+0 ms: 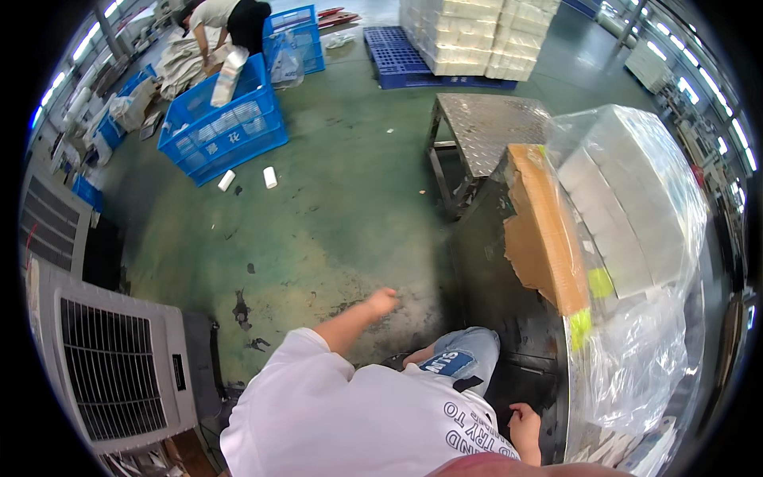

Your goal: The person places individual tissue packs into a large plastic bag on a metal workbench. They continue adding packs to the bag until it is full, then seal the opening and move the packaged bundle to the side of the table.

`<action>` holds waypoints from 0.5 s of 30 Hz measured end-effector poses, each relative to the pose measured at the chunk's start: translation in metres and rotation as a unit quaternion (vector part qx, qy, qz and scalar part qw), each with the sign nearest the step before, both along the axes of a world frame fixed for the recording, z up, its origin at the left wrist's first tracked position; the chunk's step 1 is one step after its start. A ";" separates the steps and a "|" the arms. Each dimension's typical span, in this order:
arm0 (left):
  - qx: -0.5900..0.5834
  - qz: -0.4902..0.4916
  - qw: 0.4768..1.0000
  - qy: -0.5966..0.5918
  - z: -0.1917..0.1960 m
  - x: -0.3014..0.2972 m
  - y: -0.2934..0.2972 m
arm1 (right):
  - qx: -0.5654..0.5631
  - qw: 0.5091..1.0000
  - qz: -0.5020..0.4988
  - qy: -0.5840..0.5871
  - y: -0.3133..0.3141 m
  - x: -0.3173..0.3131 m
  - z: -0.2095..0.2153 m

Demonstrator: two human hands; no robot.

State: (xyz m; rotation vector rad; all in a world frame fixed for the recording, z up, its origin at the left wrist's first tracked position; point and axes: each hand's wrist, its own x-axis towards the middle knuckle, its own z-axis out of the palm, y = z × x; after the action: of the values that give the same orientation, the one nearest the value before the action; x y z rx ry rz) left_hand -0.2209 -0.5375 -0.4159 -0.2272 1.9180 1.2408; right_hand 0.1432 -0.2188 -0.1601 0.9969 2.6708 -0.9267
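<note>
My left hand (384,302) reaches out ahead of my body over the green floor, its fingers curled in and nothing visible in them. Low at my right side, beside the dark side of a work table, is my right hand (524,423). Its fingers are bent inward, and I see nothing in them. On that table lie a torn brown cardboard piece (548,230) and a clear plastic bag (640,350). White packs (616,199) are stacked under clear plastic film there. Neither hand touches these things.
A metal step stand (493,119) stands ahead. Left of it are a blue crate (226,135) and two white rolls (270,177) on the floor. A grey air cooler (119,362) is at my left. Beyond, a person (226,24) bends over; a blue pallet (389,60) carries stacked packs.
</note>
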 end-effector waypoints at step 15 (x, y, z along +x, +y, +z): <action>0.381 -0.352 0.660 0.543 0.337 0.144 0.260 | 0.211 0.864 -0.408 0.205 0.042 0.160 0.145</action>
State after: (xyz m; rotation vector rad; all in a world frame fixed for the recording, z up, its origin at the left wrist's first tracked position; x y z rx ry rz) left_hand -0.0768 -0.2771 -0.0792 1.9086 1.7199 1.5692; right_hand 0.3030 -0.1770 -0.0153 2.3993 2.8424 -0.7028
